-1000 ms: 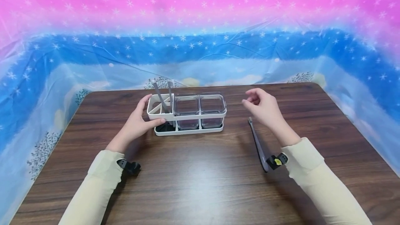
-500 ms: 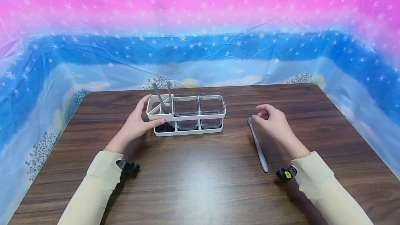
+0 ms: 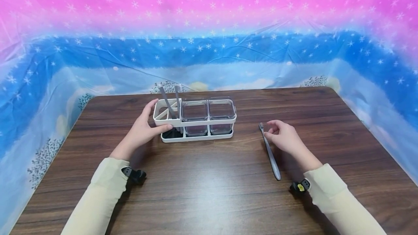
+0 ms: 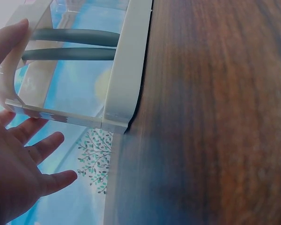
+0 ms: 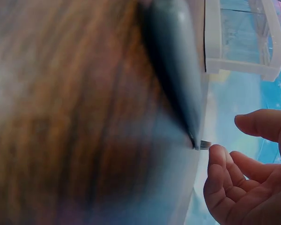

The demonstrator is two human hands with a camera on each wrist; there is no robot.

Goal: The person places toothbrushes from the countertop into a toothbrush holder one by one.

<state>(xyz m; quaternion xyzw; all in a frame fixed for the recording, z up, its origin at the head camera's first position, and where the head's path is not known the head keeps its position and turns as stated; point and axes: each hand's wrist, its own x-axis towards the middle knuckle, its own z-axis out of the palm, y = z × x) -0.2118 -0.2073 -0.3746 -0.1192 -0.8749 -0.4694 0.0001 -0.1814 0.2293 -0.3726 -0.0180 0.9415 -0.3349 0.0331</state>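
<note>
A white toothbrush holder (image 3: 197, 139) stands on the table, with two grey toothbrushes (image 3: 167, 102) upright in its left section and two clear cups (image 3: 222, 109) in the others. My left hand (image 3: 142, 130) grips the holder's left end, thumb at the front of the upper frame and fingers around the side. In the left wrist view the thumb lies over the white frame (image 4: 113, 89). To the right, a third grey toothbrush (image 3: 270, 155) lies on the wood, bristle end away from me. My right hand (image 3: 283, 135) hovers beside its head end, fingers loosely bent and holding nothing.
The brown wooden table (image 3: 209, 191) has rounded far corners. A pink and blue snowflake cloth (image 3: 209, 50) hangs behind it and along both sides. A small black camera sits on each wrist.
My right hand has come down and toward me, from beyond the loose toothbrush to just beside its head end. The left hand and the holder stay in place.
</note>
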